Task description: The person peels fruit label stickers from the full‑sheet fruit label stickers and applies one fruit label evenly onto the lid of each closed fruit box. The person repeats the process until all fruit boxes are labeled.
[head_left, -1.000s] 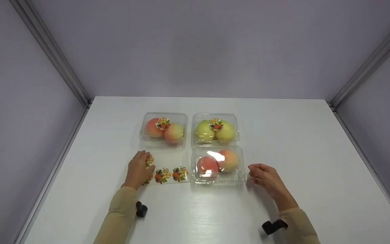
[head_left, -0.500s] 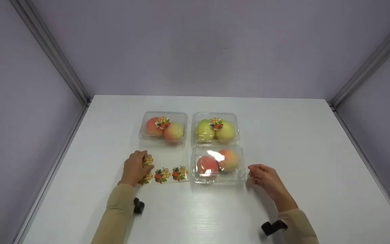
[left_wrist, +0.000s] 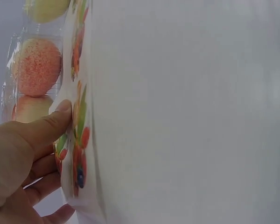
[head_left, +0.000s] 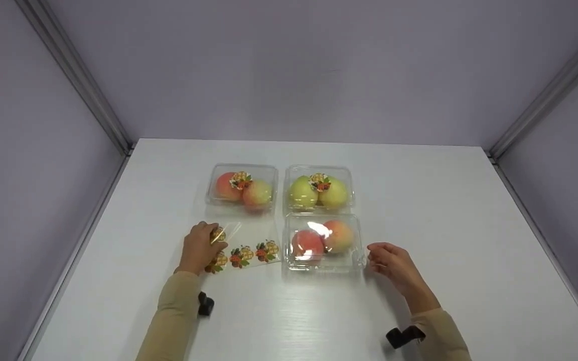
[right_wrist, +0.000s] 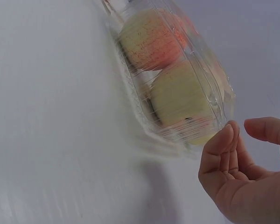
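Note:
At the left of the head view my left hand [head_left: 198,248] pinches the left side of a clear sheet of fruit stickers [head_left: 241,256]. Its thumb [left_wrist: 56,121] lies over the sheet's face in the left wrist view, while the other fingers pass behind. The sheet's surface bends, with a glare streak on it. Right of the sheet stands a closed clear plastic fruit box [head_left: 324,265] with two peaches [head_left: 339,237] inside. My right hand [head_left: 394,265] hovers by the box's right side, fingers loosely curled and holding nothing; whether it touches the box I cannot tell.
Behind stand two more clear boxes, each with a fruit sticker on its lid: one of peaches [head_left: 257,194] at left, one of green-yellow fruit [head_left: 334,194] at right. A white table [head_left: 434,210] bears everything, enclosed by pale panels [head_left: 294,70].
My left hand has shifted slightly left, drawing back over the sheet. The sheet's lower right edge has risen and its surface now bends. My right hand has stayed in place.

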A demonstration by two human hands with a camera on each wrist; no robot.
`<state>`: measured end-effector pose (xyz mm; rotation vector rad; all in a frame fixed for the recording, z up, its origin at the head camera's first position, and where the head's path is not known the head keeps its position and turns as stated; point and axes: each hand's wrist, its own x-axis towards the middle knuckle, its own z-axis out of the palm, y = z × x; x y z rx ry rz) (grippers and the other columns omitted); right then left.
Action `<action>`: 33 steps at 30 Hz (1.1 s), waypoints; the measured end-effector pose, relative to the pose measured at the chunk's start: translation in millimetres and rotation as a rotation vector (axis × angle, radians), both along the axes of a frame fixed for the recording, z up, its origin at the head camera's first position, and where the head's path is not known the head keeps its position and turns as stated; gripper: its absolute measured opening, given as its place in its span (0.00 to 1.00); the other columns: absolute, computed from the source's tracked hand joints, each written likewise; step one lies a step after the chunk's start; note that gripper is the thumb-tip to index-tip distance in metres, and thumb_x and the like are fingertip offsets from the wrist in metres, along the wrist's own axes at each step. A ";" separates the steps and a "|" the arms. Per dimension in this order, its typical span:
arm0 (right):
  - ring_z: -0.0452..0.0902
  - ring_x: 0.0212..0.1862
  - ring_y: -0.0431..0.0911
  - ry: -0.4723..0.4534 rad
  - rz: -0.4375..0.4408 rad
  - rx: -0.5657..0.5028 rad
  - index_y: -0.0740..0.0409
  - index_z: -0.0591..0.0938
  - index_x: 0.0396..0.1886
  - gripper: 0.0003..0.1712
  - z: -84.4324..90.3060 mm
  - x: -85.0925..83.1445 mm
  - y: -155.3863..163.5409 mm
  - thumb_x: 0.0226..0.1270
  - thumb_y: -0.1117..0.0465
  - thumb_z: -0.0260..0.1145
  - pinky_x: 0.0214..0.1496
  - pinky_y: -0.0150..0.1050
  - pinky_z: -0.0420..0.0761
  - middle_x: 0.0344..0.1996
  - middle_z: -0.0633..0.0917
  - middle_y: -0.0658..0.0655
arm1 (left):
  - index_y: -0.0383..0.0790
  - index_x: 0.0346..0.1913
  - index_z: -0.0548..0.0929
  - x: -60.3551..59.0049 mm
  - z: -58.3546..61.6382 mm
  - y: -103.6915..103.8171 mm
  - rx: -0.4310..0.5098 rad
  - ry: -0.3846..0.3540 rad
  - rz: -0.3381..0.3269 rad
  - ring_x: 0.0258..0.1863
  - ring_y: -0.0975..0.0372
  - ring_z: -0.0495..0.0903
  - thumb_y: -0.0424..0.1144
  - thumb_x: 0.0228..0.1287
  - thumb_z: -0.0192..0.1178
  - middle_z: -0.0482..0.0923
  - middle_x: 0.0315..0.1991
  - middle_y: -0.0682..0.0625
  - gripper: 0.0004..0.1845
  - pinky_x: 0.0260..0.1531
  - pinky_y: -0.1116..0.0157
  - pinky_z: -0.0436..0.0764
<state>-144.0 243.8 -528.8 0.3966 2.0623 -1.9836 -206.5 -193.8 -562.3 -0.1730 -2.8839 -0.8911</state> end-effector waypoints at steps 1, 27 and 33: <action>0.75 0.34 0.37 0.000 -0.002 -0.001 0.67 0.76 0.52 0.17 0.1 0.1 0.2 0.73 0.58 0.57 0.38 0.30 0.80 0.29 0.79 0.45 | 0.29 0.57 0.78 -0.2 -0.7 0.1 0.007 0.003 0.000 0.45 0.47 0.75 0.39 0.54 0.70 0.77 0.42 0.38 0.28 0.47 0.49 0.76; 0.75 0.32 0.37 0.007 0.002 -0.010 0.63 0.78 0.47 0.14 7.4 0.0 0.7 0.71 0.57 0.58 0.37 0.29 0.79 0.28 0.78 0.45 | 0.35 0.43 0.79 4.3 34.2 5.2 0.213 -0.187 -0.014 0.34 0.61 0.72 0.34 0.60 0.65 0.82 0.38 0.42 0.10 0.38 0.65 0.71; 0.75 0.32 0.37 0.004 0.005 -0.026 0.63 0.78 0.46 0.12 9.4 -1.0 -4.8 0.72 0.59 0.57 0.37 0.30 0.79 0.27 0.78 0.46 | 0.36 0.41 0.78 6.8 45.4 7.7 0.275 -0.181 -0.043 0.31 0.62 0.72 0.34 0.61 0.65 0.79 0.34 0.44 0.09 0.35 0.68 0.71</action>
